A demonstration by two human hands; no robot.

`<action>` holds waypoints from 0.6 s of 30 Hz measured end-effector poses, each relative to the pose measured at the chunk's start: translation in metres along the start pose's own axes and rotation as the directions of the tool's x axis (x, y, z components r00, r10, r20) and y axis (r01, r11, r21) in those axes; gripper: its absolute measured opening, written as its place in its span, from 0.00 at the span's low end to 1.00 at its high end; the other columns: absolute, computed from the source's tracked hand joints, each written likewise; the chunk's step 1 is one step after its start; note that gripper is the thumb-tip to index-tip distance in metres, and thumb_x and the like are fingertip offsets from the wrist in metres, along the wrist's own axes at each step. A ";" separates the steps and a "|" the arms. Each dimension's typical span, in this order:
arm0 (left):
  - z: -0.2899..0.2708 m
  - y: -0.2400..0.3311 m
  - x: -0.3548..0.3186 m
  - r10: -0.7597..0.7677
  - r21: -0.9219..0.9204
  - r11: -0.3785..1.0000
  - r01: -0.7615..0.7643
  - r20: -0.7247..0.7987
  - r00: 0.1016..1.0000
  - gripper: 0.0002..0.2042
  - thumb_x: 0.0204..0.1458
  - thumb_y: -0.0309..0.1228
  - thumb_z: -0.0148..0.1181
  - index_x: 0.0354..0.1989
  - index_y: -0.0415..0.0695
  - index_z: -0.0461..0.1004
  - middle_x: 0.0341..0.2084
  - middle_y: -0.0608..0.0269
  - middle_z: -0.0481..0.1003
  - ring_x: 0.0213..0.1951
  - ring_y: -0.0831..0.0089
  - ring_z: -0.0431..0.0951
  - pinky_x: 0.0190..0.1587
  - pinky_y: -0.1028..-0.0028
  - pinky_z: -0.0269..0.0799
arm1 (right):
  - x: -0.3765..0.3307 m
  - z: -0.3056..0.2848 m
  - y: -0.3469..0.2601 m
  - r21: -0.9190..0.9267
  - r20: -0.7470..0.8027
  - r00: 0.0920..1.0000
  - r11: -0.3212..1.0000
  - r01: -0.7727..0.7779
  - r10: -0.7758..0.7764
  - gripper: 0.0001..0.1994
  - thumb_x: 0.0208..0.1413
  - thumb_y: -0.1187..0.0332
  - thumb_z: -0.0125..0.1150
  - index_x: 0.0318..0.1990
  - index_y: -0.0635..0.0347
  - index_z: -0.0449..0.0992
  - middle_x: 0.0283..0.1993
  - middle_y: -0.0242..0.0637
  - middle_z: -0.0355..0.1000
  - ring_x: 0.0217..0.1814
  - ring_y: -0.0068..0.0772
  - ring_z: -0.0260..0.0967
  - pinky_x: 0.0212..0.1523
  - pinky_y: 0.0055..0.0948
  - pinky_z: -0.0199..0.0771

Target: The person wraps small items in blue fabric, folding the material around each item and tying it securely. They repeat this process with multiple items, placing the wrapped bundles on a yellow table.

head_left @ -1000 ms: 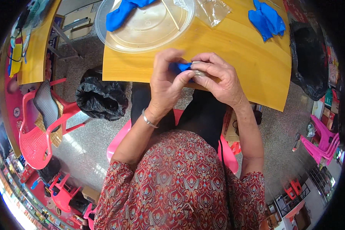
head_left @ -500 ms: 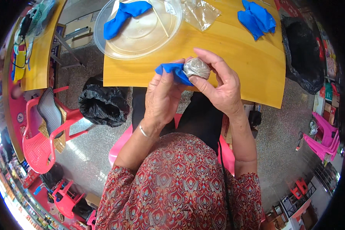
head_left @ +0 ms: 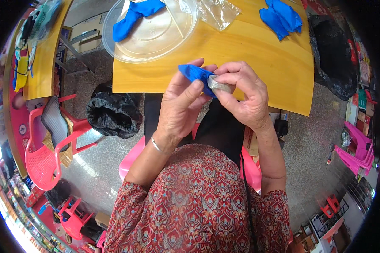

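Over the table's near edge, my left hand (head_left: 181,101) pinches a crumpled blue piece (head_left: 195,74) of paper or cloth between thumb and fingers. My right hand (head_left: 248,92) grips a small round grey-beige roll (head_left: 220,85) with a shiny side, perhaps tape. The roll is pressed up against the blue piece's right end, and fingers hide part of both. Farther off, another blue piece (head_left: 133,19) and a thin pale stick (head_left: 175,21) lie in a round clear plastic lid or tray (head_left: 150,52).
More crumpled blue material (head_left: 281,19) lies at the far right of the yellow table (head_left: 261,63). A clear plastic bag (head_left: 219,12) is beside the tray. Black bags (head_left: 114,111) stand left of my legs and right of the table. A pink chair (head_left: 44,147) is at the left.
The roll has turned from its shiny round side to its edge, and my right fingers now curl over it. The blue piece has risen slightly and tilted in my left hand.
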State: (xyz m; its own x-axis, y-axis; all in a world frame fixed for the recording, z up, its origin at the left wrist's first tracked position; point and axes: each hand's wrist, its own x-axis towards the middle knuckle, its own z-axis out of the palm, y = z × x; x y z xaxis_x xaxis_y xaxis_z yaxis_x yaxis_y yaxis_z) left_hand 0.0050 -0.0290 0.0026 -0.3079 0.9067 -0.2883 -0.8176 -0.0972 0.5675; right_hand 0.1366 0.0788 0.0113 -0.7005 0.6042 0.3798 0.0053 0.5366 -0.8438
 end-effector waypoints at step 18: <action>-0.006 -0.007 0.006 -0.039 -0.243 0.970 0.032 -0.022 0.999 0.11 0.61 0.33 0.55 0.50 0.46 0.70 0.55 0.54 0.71 0.55 0.65 0.72 0.56 0.57 0.69 | 0.005 -0.003 -0.003 -0.218 0.152 0.984 0.968 0.121 -0.089 0.13 0.44 0.72 0.70 0.39 0.59 0.77 0.44 0.39 0.69 0.42 0.40 0.69 0.41 0.34 0.72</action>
State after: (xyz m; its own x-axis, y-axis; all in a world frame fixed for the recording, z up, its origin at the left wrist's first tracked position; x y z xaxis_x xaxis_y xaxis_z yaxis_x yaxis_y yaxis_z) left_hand 0.0061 -0.0254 -0.0080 -0.2865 0.9005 -0.3271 -0.9208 -0.1645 0.3537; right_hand 0.1352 0.0817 0.0167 -0.7984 0.4579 0.3911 0.0762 0.7211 -0.6887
